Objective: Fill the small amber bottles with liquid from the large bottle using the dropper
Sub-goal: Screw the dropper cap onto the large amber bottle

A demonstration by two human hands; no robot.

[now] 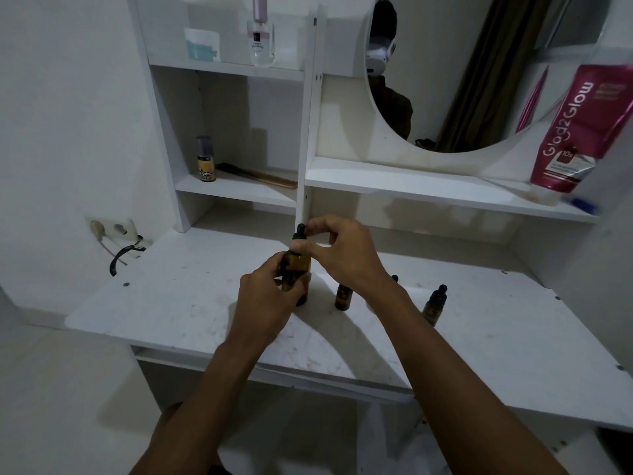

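While your left hand (270,296) grip wraps large bottle (297,269) at worktop (171,303) middle, right hand (342,255) grip pinches dropper (300,233). Hold bottle upright, lift dropper straight. Small bottles (342,296) stand just right.

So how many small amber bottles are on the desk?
3. First bottle stands beside the large bottle; second bottle mostly hidden behind the right wrist, only its cap showing; third bottle farther right. More could be hidden.

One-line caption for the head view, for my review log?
The left hand grips the large amber bottle while the right hand pinches its dropper cap; small amber bottles stand on the white desk.
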